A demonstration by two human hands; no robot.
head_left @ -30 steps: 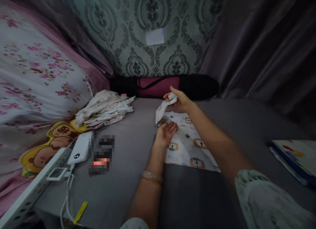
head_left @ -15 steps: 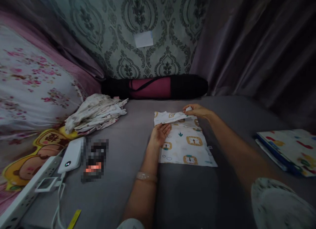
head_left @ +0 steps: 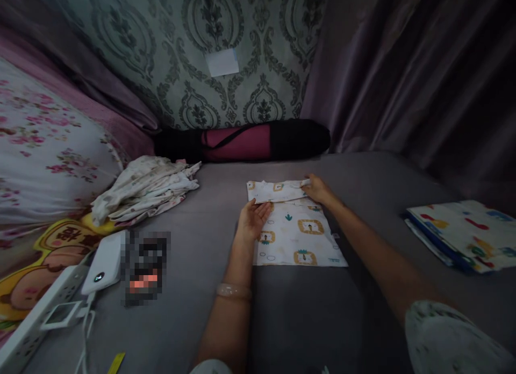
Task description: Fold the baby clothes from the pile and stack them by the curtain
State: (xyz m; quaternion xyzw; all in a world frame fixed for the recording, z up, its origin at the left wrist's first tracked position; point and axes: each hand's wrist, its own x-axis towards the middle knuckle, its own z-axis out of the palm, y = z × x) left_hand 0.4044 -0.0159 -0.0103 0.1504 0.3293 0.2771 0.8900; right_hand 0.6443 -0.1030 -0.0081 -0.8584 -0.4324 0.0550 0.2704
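A white cloth (head_left: 282, 234) printed with orange-brown lion faces and green leaves lies flat on the grey bed surface, its far end folded over toward me as a narrow flap (head_left: 268, 191). My right hand (head_left: 317, 189) grips the right end of this flap between thumb and fingers. At the left end, my left hand (head_left: 255, 219) rests palm up with fingers stretched out, its thumb and fingertips touching the flap's near edge. A small tag sticks out from the cloth's right side.
Left are crumpled cloths (head_left: 149, 188), a white power bank (head_left: 105, 261), a power strip (head_left: 44, 315) with cables and a blurred dark object (head_left: 147, 266). A black and pink long bag (head_left: 237, 143) lies along the wall. Right is a folded colourful mat (head_left: 467, 229).
My right hand has brought the right end of the flap slightly lower, and the flap now lies flatter and straighter. The left hand stays at the flap's left end. The view has shifted slightly.
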